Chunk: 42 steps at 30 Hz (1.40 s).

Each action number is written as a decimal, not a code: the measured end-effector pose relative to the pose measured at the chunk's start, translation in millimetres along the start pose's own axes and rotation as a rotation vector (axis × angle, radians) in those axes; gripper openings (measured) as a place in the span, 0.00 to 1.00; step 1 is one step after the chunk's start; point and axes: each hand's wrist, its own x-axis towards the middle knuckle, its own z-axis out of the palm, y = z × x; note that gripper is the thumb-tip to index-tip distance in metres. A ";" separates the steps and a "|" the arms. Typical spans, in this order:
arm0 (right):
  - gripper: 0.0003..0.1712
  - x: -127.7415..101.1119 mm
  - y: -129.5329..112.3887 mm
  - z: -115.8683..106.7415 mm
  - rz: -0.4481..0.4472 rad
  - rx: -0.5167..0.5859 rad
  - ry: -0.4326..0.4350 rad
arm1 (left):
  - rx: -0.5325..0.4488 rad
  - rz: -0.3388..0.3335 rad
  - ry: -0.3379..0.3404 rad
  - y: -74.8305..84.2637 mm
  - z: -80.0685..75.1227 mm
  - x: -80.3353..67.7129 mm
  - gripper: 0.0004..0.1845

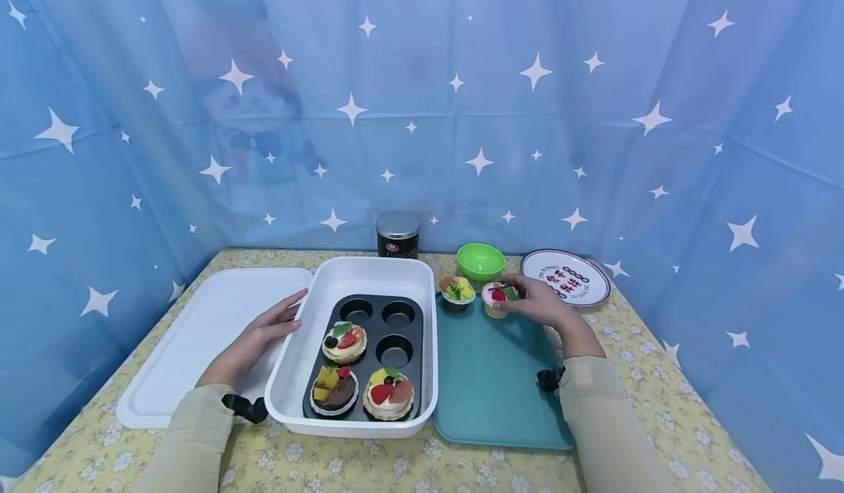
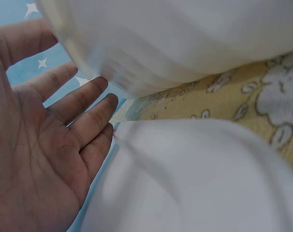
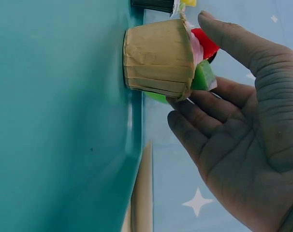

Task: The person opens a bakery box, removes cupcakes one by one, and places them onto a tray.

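In the head view my right hand is at a cupcake with pink cream and a red berry, standing on the teal tray. The right wrist view shows its pale pleated cup upright, with my thumb and relaxed fingers on either side of its rim. A second cupcake in a dark cup stands left of it. My left hand, fingers extended, rests against the left wall of a deep white tray. Inside lies a black muffin pan bearing three fruit tarts.
A flat white tray lies at the left, under my left forearm. Along the back stand a black tin with a silver lid, a green bowl and a white printed plate. A starry blue curtain encloses the flowered table.
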 end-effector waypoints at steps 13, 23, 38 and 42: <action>0.39 -2.3 -26.0 -2.2 -0.080 0.009 0.003 | -0.007 -0.062 0.028 -3.2 -0.4 -3.6 0.35; 0.34 1.4 -81.2 12.3 -0.270 -0.024 -0.037 | -0.004 -0.090 0.044 2.1 0.4 1.9 0.35; 0.36 18.4 -175.5 97.8 -0.455 -0.082 -0.415 | -0.009 -0.033 0.016 -2.0 -2.3 4.5 0.34; 0.36 23.3 -190.0 118.1 -0.476 -0.184 -0.421 | -0.023 -0.011 0.000 -2.4 -2.4 4.1 0.34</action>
